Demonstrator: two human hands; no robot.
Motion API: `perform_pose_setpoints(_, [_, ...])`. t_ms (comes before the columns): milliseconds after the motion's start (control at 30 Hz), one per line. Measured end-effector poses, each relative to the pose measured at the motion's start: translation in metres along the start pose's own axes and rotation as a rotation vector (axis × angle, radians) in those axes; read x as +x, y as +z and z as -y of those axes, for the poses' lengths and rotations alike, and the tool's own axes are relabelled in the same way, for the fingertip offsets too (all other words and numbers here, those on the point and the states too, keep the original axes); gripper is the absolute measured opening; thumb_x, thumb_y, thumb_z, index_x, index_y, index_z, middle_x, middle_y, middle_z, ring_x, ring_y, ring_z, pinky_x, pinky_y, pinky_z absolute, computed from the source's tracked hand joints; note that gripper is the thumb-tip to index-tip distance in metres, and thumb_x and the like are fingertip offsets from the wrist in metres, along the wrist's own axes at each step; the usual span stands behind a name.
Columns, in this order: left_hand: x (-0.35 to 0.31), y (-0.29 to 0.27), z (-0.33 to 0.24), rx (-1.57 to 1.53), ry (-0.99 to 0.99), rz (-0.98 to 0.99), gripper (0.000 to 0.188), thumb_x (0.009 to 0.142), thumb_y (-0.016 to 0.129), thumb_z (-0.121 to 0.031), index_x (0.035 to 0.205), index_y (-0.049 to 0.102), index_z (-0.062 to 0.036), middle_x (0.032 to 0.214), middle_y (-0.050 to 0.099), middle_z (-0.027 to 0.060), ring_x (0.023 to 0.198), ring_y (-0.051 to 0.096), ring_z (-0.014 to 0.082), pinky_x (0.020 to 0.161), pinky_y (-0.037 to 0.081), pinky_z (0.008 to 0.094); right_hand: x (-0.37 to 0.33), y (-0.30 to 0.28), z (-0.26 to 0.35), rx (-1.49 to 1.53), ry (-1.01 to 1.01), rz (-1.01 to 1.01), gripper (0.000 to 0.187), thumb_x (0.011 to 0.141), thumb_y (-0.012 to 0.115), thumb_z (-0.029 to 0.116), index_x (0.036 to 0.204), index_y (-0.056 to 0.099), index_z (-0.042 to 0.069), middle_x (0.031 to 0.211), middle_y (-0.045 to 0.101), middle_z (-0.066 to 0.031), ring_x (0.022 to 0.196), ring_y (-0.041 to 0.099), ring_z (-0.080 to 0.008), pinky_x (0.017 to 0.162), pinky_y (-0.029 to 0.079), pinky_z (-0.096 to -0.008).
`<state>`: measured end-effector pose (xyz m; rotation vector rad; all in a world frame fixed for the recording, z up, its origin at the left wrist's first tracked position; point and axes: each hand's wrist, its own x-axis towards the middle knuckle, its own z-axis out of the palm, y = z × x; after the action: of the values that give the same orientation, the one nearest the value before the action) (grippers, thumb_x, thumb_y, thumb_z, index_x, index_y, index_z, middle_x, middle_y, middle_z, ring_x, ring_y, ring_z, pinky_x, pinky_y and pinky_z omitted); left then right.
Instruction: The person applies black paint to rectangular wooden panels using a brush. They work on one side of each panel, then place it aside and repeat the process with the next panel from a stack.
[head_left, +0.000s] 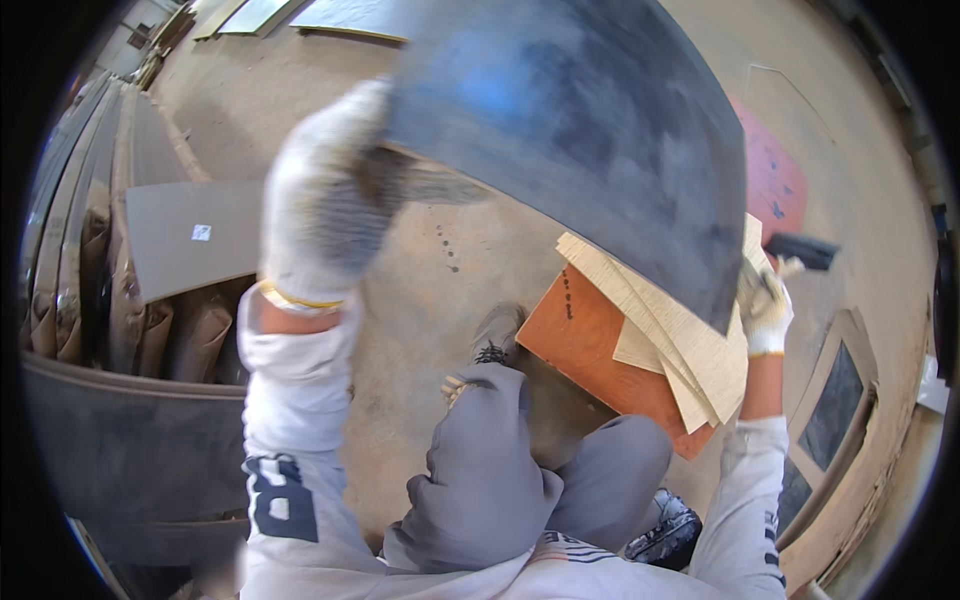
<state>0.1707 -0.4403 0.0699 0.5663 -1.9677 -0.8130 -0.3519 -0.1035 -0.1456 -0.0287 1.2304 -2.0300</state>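
Between hands point(325, 200) — dark panel point(590, 140), diagonally down-right

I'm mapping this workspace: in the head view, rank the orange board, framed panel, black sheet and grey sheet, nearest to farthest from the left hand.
From the left hand:
1. Black sheet: touching the hand, spreading to its right.
2. Grey sheet: just left of the hand.
3. Orange board: lower right, under pale pieces.
4. Framed panel: far right.
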Motion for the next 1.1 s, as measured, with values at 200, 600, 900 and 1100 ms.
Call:
perform_pose_setpoints(200, [-0.028, -0.130, -0.112, -0.029, 0.066, 0.087, 0.043, 0.104, 0.054, 0.006, 0.146, 0.062, -0.0025, 0.144, 0.065, 0.0213, 0.130, 0.068, 0.0331, 0.108, 0.060, 0.0478, 0.047, 0.191, -0.105, -0.038, 0.141, 0.353, 0.031, 0.101, 0.062, 0.007, 0.131, 0.066, 0.004, 0.121, 0.073, -0.0061, 0.106, 0.070, -0.0198, 0.094, 0.057, -0.0388])
perform_pose_setpoints(600, [-0.069, -0.216, -0.128, -0.324, -0.594, -0.527, 0.038, 0.109, 0.058, -0.017, 0.128, 0.065, 0.0141, 0.121, 0.073, 0.0278, 0.109, 0.075, 0.0404, 0.097, 0.063, 0.0560, -0.145, 0.384, -0.270, -0.088, 0.551, 0.514, 0.016, 0.094, 0.073, 0.015, 0.107, 0.064, 0.012, 0.085, 0.063, -0.0003, 0.069, 0.061, -0.0124, 0.048, 0.041, -0.0265])
perform_pose_setpoints(900, [-0.083, -0.196, -0.075, -0.218, -0.657, -0.683, 0.034, 0.106, 0.059, -0.017, 0.121, 0.069, 0.0117, 0.112, 0.076, 0.0232, 0.097, 0.077, 0.0357, 0.086, 0.067, 0.0504, -0.193, 0.452, -0.352, 0.004, 0.776, 0.550, 0.011, 0.096, 0.065, 0.006, 0.090, 0.057, 0.009, 0.070, 0.051, -0.0012, 0.053, 0.045, -0.0132, 0.051, 0.036, -0.0297])
perform_pose_setpoints(1100, [-0.063, -0.190, -0.057, -0.024, -0.741, -0.668, 0.034, 0.108, 0.057, -0.016, 0.123, 0.068, 0.0124, 0.110, 0.075, 0.0243, 0.093, 0.078, 0.0332, 0.082, 0.068, 0.0409, -0.186, 0.471, -0.390, -0.034, 0.891, 0.571, 0.013, 0.098, 0.065, 0.006, 0.094, 0.053, 0.010, 0.065, 0.044, 0.0004, 0.052, 0.042, -0.0141, 0.050, 0.032, -0.0316])
